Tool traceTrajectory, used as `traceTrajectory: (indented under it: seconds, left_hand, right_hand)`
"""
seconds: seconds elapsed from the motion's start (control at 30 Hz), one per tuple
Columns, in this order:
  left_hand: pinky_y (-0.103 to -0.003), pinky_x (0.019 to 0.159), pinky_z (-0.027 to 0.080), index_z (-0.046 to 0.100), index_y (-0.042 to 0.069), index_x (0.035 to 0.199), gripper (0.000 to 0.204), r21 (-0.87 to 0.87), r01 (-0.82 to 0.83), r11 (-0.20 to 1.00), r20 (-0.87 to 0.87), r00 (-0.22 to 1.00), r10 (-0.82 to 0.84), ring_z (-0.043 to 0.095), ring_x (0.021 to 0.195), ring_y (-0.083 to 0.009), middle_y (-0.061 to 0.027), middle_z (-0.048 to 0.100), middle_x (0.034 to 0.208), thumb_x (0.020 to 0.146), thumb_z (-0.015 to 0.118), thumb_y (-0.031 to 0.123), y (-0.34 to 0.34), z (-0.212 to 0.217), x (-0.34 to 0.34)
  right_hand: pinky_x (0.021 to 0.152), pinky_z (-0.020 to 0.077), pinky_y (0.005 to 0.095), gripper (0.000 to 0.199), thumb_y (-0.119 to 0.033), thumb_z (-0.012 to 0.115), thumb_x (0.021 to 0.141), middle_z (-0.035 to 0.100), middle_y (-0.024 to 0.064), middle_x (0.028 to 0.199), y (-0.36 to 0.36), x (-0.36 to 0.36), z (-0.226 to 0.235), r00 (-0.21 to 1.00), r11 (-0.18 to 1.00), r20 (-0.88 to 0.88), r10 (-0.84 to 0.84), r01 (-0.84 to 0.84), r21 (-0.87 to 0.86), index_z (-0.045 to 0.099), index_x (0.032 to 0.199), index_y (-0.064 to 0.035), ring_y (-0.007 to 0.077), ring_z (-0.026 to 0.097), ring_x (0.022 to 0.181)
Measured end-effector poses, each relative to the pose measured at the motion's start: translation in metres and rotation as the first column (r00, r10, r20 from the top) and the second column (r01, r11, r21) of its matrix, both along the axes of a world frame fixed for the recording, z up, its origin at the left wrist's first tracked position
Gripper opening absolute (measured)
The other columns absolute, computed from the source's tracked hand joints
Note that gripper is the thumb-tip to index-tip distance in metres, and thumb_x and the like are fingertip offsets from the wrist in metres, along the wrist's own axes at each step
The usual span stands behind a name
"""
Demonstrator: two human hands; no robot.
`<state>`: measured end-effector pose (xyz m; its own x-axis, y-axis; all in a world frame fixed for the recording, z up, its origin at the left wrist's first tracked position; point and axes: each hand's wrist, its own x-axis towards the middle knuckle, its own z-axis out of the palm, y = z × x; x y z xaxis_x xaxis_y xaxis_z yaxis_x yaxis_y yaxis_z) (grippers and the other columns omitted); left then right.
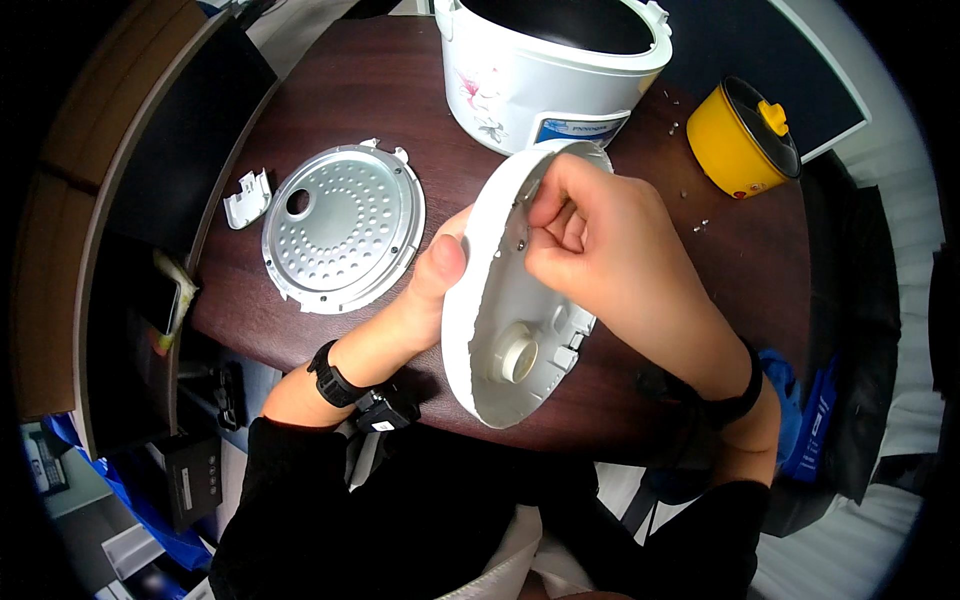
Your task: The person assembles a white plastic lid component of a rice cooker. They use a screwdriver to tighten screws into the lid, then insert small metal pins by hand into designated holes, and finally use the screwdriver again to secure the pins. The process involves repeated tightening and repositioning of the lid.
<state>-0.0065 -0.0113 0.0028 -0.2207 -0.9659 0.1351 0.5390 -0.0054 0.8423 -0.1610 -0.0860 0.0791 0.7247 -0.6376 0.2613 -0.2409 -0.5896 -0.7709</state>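
Observation:
A white plastic rice cooker lid shell (461,345) is tilted up on its edge, its hollow inside turned to the right. My left hand (432,280) grips its left rim, the thumb lying over the outside. Inside the shell, near its upper part, my right hand (610,235) has its fingers curled in a pinch; whatever they may hold is hidden. A small dark screw or hole shows beside those fingertips. Further down inside the shell is a round raised collar (518,357). To the left lies a dimpled silver inner lid plate (345,235) with a white rim.
The open white rice cooker body (540,85) stands at the far middle. A yellow pot (730,150) with a dark lid is at the far right, and small screws (701,226) lie scattered near it. A small white plastic piece (248,200) rests beside the plate on the brown table (340,75).

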Motion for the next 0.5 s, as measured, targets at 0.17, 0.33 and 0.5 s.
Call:
traceTrajectory:
  seconds: [0.17,0.33,0.5]
  left_hand:
    - [-0.039,0.105,0.04,0.037,-0.006,0.139,0.118,0.039,-0.031,0.999,0.062,0.998,0.029,0.05,0.121,-0.0236,-0.017,0.05,0.131,0.067,0.058,0.086,0.0025,0.0124,-0.0013]
    - [-0.04,0.106,0.038,0.037,-0.006,0.14,0.118,0.059,-0.033,0.998,0.024,0.999,0.032,0.049,0.123,-0.0246,-0.0177,0.049,0.133,0.068,0.059,0.084,0.0025,0.0081,-0.001]
    - [-0.04,0.108,0.037,0.036,-0.006,0.14,0.118,0.025,-0.001,1.0,0.024,1.0,0.001,0.049,0.124,-0.0265,-0.0193,0.049,0.134,0.067,0.059,0.084,0.0019,0.0117,-0.0008]
  right_hand:
    - [0.054,0.0434,0.0249,0.011,0.001,0.065,0.079,0.061,0.0068,0.07,0.0,-0.0019,0.0,0.999,0.999,0.025,0.036,-0.036,-0.021,0.057,0.087,0.0003,0.0123,0.058,0.058]
    - [0.056,0.0449,0.0248,0.011,0.003,0.063,0.081,0.063,0.0077,0.075,-0.0022,-0.0047,-0.0041,0.991,0.994,0.085,0.103,-0.101,-0.031,0.058,0.09,0.0006,0.0132,0.06,0.062]
    - [0.058,0.0486,0.0294,0.011,0.004,0.061,0.08,0.064,0.0131,0.08,-0.0024,-0.0052,-0.0014,0.988,0.991,0.081,0.133,-0.131,-0.022,0.057,0.091,0.0017,0.0208,0.064,0.066]
